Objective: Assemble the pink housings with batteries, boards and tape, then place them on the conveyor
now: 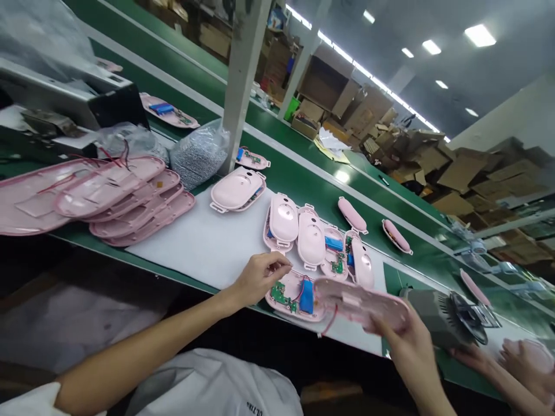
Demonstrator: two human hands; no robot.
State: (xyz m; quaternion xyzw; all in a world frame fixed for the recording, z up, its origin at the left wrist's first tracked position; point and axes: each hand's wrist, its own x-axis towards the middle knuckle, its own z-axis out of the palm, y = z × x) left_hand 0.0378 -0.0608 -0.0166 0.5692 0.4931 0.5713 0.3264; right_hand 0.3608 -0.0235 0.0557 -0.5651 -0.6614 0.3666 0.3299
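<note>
My right hand (pixel 405 335) grips one end of a pink shell cover (pixel 359 300), tilted with its inside showing and a red wire hanging from it. Its other end overlaps the right end of an open pink shell (pixel 318 312) that lies on the white mat. That shell holds a green circuit board (pixel 282 296) and a blue battery (pixel 306 296). My left hand (pixel 262 274) is just above the board's side, its thumb and fingertips brought together. Whatever may be between those fingertips is too small to make out.
Several pink shells (pixel 311 240) lie just behind the open one. Stacked pink covers (pixel 143 208) and a bag of small parts (pixel 200 153) are at left. A metal post (pixel 243 75) rises behind the mat. At right are a grey device (pixel 433 315) and another person's hands (pixel 526 361).
</note>
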